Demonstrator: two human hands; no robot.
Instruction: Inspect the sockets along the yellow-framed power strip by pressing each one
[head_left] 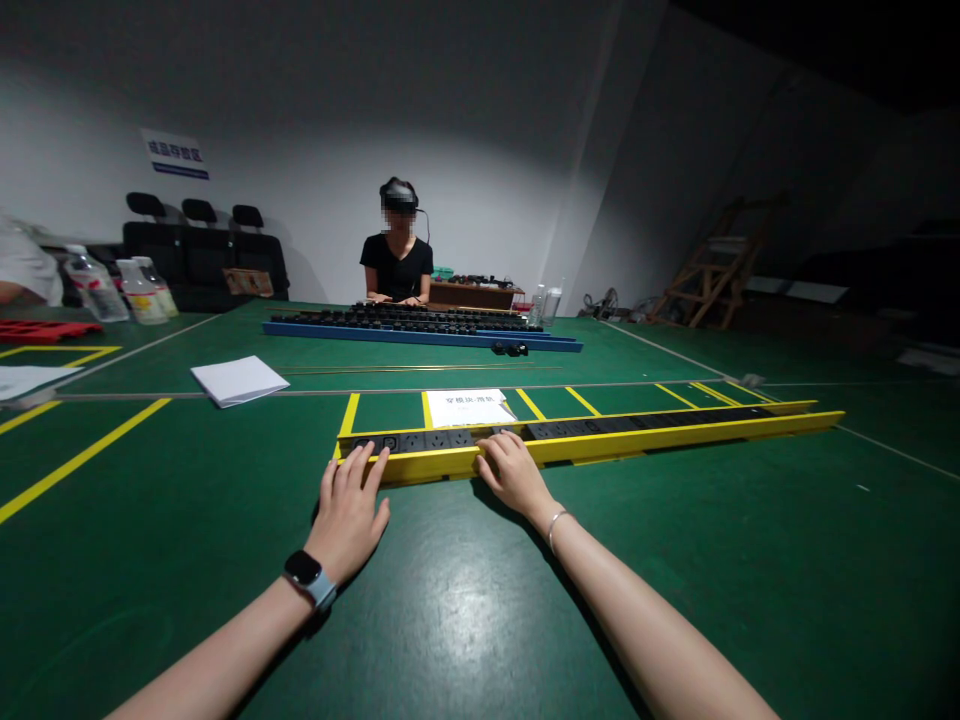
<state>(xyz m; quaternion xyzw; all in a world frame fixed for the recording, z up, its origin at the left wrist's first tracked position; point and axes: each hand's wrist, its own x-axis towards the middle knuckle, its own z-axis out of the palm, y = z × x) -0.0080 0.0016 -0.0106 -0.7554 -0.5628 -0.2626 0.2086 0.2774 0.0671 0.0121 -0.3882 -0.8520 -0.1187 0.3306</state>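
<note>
A long yellow rail (652, 435) lies across the green table in front of me, with a row of black socket modules (437, 440) set in its channel. My left hand (349, 515) is open, fingers spread, its fingertips over the rail's left end by the first modules. Further along, my right hand (514, 468) reaches over the near wall with bent fingers closed on a black socket module in the channel, at a break in the row. Its fingers partly hide that module.
Behind the rail lie a printed paper sign (469, 408) and folded white paper (240, 380). Blue rails (420, 336) with black parts lie farther back, where a co-worker (397, 265) sits. Bottles (139, 290) stand at left. Yellow tape (90, 457) marks the green table (465, 620).
</note>
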